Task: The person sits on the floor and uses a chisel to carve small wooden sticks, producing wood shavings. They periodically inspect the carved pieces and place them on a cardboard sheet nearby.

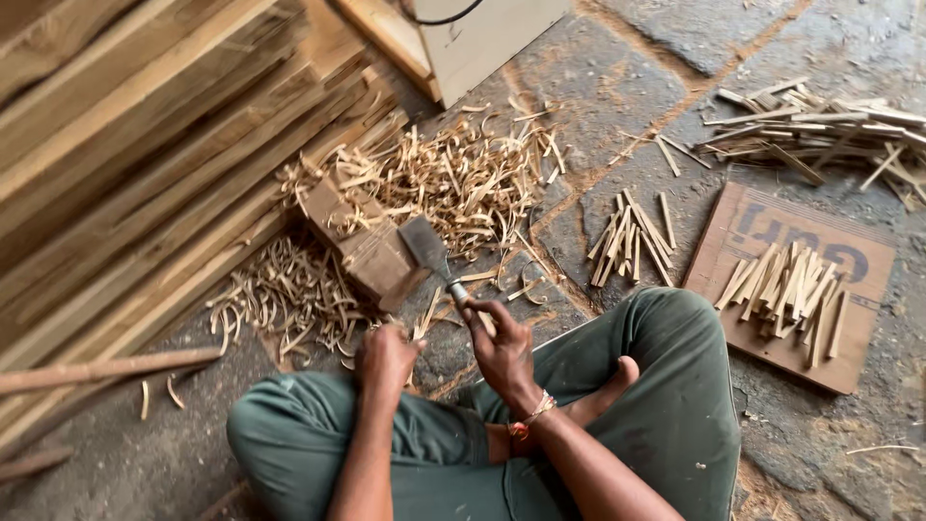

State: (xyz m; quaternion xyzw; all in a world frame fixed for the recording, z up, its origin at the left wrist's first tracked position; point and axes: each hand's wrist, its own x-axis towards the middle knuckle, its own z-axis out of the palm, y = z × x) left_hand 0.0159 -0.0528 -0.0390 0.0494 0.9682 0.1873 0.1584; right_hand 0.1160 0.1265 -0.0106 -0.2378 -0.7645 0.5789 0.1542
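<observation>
I sit cross-legged on a stone floor in green trousers. My right hand grips the handle of a broad flat-bladed knife, whose blade points up and left toward a wooden block. My left hand is closed around a thin wooden stick that pokes up beside the knife's handle. Pale curled wood shavings lie heaped around and behind the block.
Long wooden planks are stacked at the left. A bundle of cut sticks lies on the floor to the right, more on a cardboard sheet, another pile farther back. A pale board stands behind.
</observation>
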